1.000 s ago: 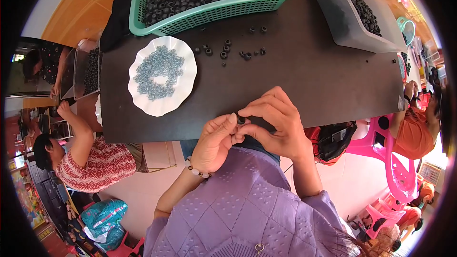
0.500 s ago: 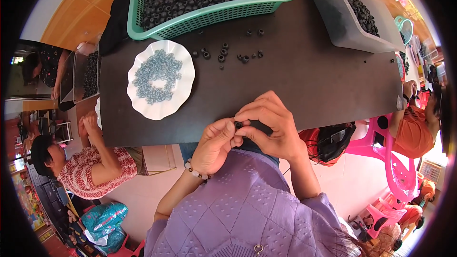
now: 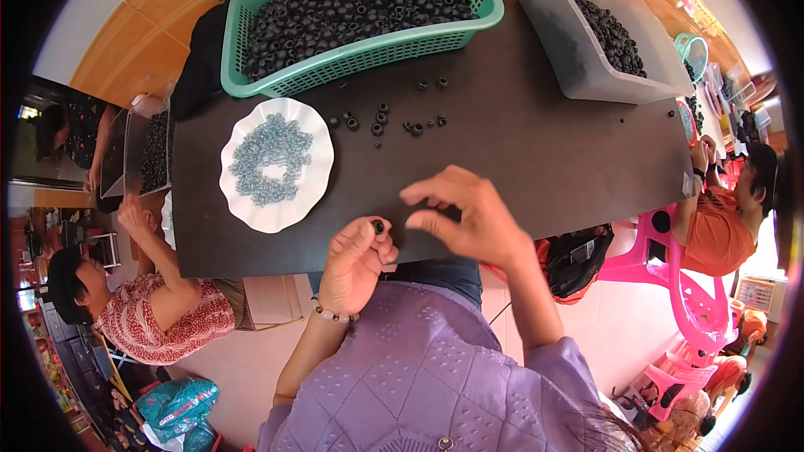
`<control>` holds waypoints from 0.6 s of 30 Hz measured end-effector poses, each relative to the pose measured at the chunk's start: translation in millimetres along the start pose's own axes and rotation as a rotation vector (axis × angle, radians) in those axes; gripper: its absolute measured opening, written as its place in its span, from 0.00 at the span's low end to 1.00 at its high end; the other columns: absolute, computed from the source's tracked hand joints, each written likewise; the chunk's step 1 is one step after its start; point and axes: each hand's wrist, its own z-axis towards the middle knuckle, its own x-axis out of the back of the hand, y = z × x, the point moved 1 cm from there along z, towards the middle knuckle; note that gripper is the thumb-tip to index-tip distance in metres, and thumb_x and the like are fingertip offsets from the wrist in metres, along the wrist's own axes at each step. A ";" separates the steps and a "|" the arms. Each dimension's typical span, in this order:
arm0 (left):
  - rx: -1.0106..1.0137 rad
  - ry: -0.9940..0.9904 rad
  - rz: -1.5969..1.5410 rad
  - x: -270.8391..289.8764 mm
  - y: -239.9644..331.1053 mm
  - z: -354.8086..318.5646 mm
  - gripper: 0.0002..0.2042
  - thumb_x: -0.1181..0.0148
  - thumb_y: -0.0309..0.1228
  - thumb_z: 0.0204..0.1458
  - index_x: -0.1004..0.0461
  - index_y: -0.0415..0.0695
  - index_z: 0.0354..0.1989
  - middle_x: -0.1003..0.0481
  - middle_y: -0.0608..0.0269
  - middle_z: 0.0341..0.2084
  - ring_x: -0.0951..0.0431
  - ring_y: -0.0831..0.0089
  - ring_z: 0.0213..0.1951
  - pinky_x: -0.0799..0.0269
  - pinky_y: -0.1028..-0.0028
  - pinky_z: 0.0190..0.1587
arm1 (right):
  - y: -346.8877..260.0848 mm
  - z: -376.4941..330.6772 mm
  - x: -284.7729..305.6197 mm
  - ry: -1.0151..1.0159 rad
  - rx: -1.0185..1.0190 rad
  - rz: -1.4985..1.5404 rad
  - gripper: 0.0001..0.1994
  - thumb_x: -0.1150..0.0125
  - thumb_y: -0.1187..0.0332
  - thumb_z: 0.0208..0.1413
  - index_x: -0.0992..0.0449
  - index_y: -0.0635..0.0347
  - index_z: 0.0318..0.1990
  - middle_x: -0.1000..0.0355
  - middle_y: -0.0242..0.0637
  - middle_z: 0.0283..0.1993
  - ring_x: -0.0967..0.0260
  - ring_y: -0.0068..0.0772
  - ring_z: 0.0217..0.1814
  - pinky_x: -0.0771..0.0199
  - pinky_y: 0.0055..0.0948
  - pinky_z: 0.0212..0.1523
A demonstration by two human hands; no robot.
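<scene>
Near the table's front edge, my left hand (image 3: pixel 347 272) pinches a small round black piece with a hole (image 3: pixel 378 227) between thumb and fingertips. My right hand (image 3: pixel 476 216) is apart from it, to the right over the table edge, thumb and fingers spread and slightly curved, with nothing seen between them. Ahead of my left hand and to its left stands a white scalloped plate (image 3: pixel 316 176) of small clear bluish beads (image 3: pixel 272 151). Several loose black pieces (image 3: pixel 416 129) lie on the dark table (image 3: pixel 536 151) to the plate's right.
A green basket (image 3: pixel 368 57) heaped with black pieces stands at the back. Back right is a translucent bin (image 3: pixel 578 59) holding more. A person in a red patterned top (image 3: pixel 180 318) sits at the left, another in orange (image 3: pixel 716 234) at the right, beside a pink chair (image 3: pixel 695 314).
My hands have come apart. The left keeps the black piece and has shifted left; the right has let go and opened. The view has tilted slightly, so the table sits lower.
</scene>
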 end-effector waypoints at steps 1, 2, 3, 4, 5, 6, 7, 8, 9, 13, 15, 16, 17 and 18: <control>0.000 -0.003 -0.001 1.5 -1.3 1.1 0.12 0.45 0.37 0.59 0.28 0.38 0.37 0.32 0.68 0.27 0.33 0.75 0.32 0.36 0.73 0.37 | 3.5 4.5 6.8 -0.034 -0.114 -0.019 0.12 0.31 0.71 0.45 0.22 0.62 0.39 0.24 0.38 0.35 0.29 0.32 0.32 0.29 0.28 0.34; -0.061 -0.022 -0.059 4.6 -2.5 1.4 0.12 0.46 0.37 0.60 0.29 0.39 0.35 0.33 0.67 0.28 0.34 0.75 0.33 0.37 0.73 0.37 | 10.7 12.9 14.4 0.000 0.034 -0.151 0.12 0.33 0.71 0.48 0.22 0.62 0.40 0.24 0.40 0.34 0.28 0.32 0.29 0.28 0.28 0.32; -0.122 -0.041 -0.117 6.3 -2.7 0.9 0.12 0.48 0.37 0.60 0.30 0.40 0.33 0.35 0.66 0.28 0.35 0.75 0.33 0.37 0.72 0.37 | 14.6 21.1 21.3 0.028 0.047 -0.231 0.11 0.34 0.71 0.48 0.22 0.62 0.40 0.25 0.41 0.34 0.28 0.32 0.29 0.28 0.28 0.32; -0.132 -0.035 -0.117 7.8 -3.4 0.0 0.12 0.48 0.37 0.60 0.30 0.40 0.33 0.35 0.66 0.28 0.35 0.75 0.33 0.37 0.72 0.37 | 15.6 31.4 25.5 0.004 0.043 -0.283 0.12 0.34 0.71 0.48 0.22 0.62 0.41 0.25 0.41 0.35 0.28 0.35 0.31 0.28 0.29 0.34; -0.154 -0.019 -0.132 5.9 -4.5 -0.1 0.11 0.48 0.37 0.60 0.31 0.41 0.32 0.36 0.66 0.29 0.36 0.75 0.33 0.38 0.71 0.38 | 13.4 40.8 31.5 -0.014 0.037 -0.341 0.12 0.34 0.71 0.48 0.22 0.62 0.42 0.25 0.41 0.37 0.28 0.37 0.34 0.27 0.31 0.37; -0.176 -0.002 -0.146 4.6 -5.1 -0.4 0.11 0.49 0.37 0.60 0.32 0.42 0.31 0.37 0.66 0.29 0.37 0.75 0.33 0.38 0.71 0.38 | 16.2 50.1 32.8 -0.016 0.043 -0.343 0.12 0.34 0.71 0.48 0.22 0.62 0.42 0.25 0.41 0.37 0.28 0.37 0.34 0.27 0.31 0.37; -0.183 -0.002 -0.145 4.3 -5.7 -0.7 0.11 0.49 0.37 0.60 0.32 0.42 0.31 0.37 0.66 0.29 0.37 0.75 0.33 0.38 0.71 0.38 | 19.6 59.5 30.7 -0.037 0.152 -0.430 0.14 0.34 0.71 0.47 0.23 0.61 0.43 0.26 0.41 0.40 0.30 0.40 0.39 0.28 0.33 0.41; -0.178 -0.010 -0.153 5.0 -6.3 -0.3 0.11 0.49 0.37 0.60 0.32 0.41 0.32 0.37 0.66 0.29 0.37 0.75 0.34 0.38 0.71 0.38 | 22.0 67.4 27.0 -0.057 0.262 -0.520 0.15 0.35 0.70 0.47 0.23 0.61 0.44 0.27 0.41 0.44 0.32 0.42 0.44 0.29 0.35 0.45; -0.172 -0.018 -0.162 5.4 -6.9 -0.3 0.11 0.49 0.37 0.60 0.32 0.41 0.32 0.37 0.66 0.29 0.37 0.75 0.34 0.38 0.71 0.38 | 24.3 73.8 22.1 -0.057 0.268 -0.521 0.15 0.35 0.70 0.47 0.23 0.61 0.44 0.27 0.41 0.44 0.32 0.42 0.44 0.29 0.35 0.45; -0.183 -0.041 -0.147 7.5 -9.5 -0.9 0.11 0.49 0.36 0.61 0.31 0.40 0.33 0.36 0.66 0.30 0.36 0.75 0.34 0.37 0.71 0.39 | 34.6 97.6 -6.2 -0.141 0.360 -0.527 0.15 0.34 0.70 0.45 0.24 0.60 0.43 0.32 0.38 0.51 0.38 0.45 0.52 0.34 0.37 0.53; -0.193 -0.045 -0.127 8.2 -10.1 -2.0 0.11 0.49 0.36 0.61 0.30 0.40 0.36 0.34 0.66 0.31 0.35 0.75 0.35 0.36 0.71 0.40 | 34.9 104.1 -15.1 -0.168 0.393 -0.555 0.14 0.33 0.70 0.44 0.24 0.59 0.41 0.31 0.36 0.46 0.37 0.43 0.49 0.35 0.37 0.53; -0.198 -0.042 -0.129 8.6 -10.1 -2.6 0.11 0.49 0.36 0.61 0.30 0.40 0.36 0.34 0.66 0.31 0.35 0.75 0.35 0.36 0.71 0.40 | 33.6 105.0 -16.1 -0.172 0.398 -0.553 0.14 0.33 0.70 0.44 0.24 0.59 0.41 0.31 0.36 0.46 0.37 0.43 0.49 0.35 0.37 0.53; -0.198 -0.045 -0.134 8.8 -10.3 -2.9 0.11 0.49 0.36 0.61 0.29 0.39 0.37 0.33 0.66 0.31 0.34 0.75 0.35 0.35 0.71 0.40 | 31.9 105.3 -16.0 -0.183 0.397 -0.561 0.14 0.33 0.71 0.43 0.24 0.58 0.40 0.32 0.35 0.44 0.37 0.42 0.48 0.35 0.36 0.51; -0.198 -0.049 -0.140 9.1 -10.4 -3.0 0.11 0.49 0.36 0.61 0.29 0.39 0.38 0.33 0.65 0.32 0.33 0.75 0.35 0.35 0.71 0.40 | 30.5 105.0 -15.2 -0.194 0.395 -0.569 0.13 0.32 0.71 0.42 0.24 0.57 0.38 0.32 0.34 0.42 0.37 0.41 0.46 0.35 0.36 0.50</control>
